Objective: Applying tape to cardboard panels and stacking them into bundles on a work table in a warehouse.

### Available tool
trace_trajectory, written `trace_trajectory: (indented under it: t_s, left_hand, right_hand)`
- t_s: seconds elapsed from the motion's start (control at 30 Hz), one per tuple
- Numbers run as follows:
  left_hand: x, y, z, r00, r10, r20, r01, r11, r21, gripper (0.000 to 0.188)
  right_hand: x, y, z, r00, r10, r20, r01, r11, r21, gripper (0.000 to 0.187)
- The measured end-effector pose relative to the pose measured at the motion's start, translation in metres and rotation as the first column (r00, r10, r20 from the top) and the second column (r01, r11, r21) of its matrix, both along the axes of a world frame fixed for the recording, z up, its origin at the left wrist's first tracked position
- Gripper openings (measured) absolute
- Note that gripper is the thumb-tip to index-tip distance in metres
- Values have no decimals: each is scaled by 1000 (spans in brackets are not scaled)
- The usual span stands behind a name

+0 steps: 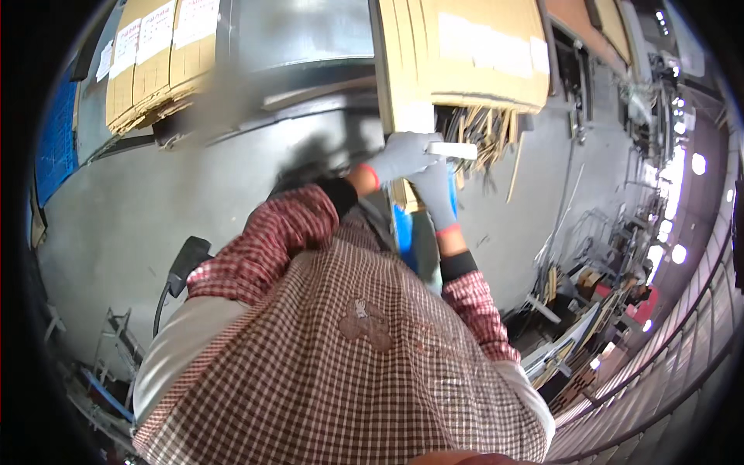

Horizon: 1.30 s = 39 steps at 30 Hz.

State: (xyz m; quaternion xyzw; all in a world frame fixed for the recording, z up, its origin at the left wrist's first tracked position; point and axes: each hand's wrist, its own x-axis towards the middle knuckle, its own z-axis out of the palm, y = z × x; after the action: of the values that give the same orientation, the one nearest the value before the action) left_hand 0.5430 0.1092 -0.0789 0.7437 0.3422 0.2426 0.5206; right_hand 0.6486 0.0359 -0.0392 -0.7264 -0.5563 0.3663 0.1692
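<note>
Both my hands wear grey gloves with red cuffs and meet at the near edge of a cardboard stack. My left hand (401, 156) is closed at the left end of a short white strip-like piece (456, 150), which sticks out to the right. Just below, my right hand (435, 194) has its fingers bent up against the same piece. Whether it is a roll, a label or a folded strip, I cannot tell. Yellow-brown cardboard (488, 70) lies stacked beyond the hands, and a blue thing (404, 231) shows beneath them.
Thin cardboard offcuts (488, 136) hang beside the stack on the right. Another cardboard stack (151, 62) with white papers stands far left, near a blue crate (56, 147). A black object with a cable (188, 260) is by my left arm. Assorted materials (573, 333) lie at right.
</note>
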Motion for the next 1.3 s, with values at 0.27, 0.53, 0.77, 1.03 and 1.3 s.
trace_trajectory:
  t_s: [0.27,0.53,0.77,1.03,1.3]
  left_hand:
    - [10,0,-13,828,-88,-554,184,975,121,43]
    - [0,-11,2,893,115,-435,-56,988,147,51]
    - [-23,25,15,933,344,-102,-314,921,232,32]
    - [-64,-69,5,982,6,-191,-34,989,-145,72]
    - [-102,-28,84,971,28,237,164,645,-747,57]
  right_hand:
    - [16,63,71,910,376,174,-315,901,-299,33]
    - [89,102,-12,633,730,257,-716,678,-166,19]
    - [137,97,-60,697,494,519,-317,862,-395,27]
    - [70,26,58,901,421,-108,-368,608,-704,23]
    - [-7,56,113,564,713,-416,-800,596,-63,26]
